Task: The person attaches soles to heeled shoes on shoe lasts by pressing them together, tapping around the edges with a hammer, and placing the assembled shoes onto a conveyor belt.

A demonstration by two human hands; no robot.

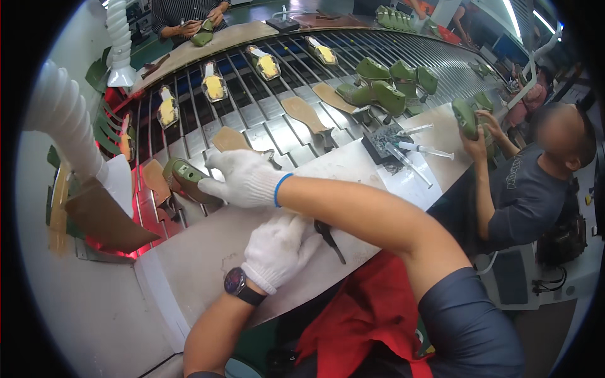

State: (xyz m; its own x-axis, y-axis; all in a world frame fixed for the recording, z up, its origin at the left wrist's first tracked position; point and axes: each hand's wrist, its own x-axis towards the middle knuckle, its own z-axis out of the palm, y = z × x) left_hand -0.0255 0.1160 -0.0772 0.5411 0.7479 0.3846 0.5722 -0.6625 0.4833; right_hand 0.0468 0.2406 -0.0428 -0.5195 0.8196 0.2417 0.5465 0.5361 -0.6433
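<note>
White knitted gloves cover both hands. My right hand (242, 176) reaches across to the left, thumb and fingers spread, its thumb against a green shoe last (188, 178) tilted on the conveyor. Below my right wrist, my left hand (276, 250) is curled over the worktop, some fingers hidden. A dark, slim, curved thing (331, 241) sticks out beside those fingers; whether they grip it is unclear. Brown shoe soles (230, 140) with raised heels lie near my right hand, one of them (156, 179) left of the last.
A roller conveyor (283, 142) carries yellow-and-white shoe parts (214, 85) and several green lasts (381, 88). Syringes (416, 148) lie by a dark block (383, 146). At right a co-worker (529, 176) holds a green last; another person (189, 19) works across the conveyor. White ducts (63, 120) hang left.
</note>
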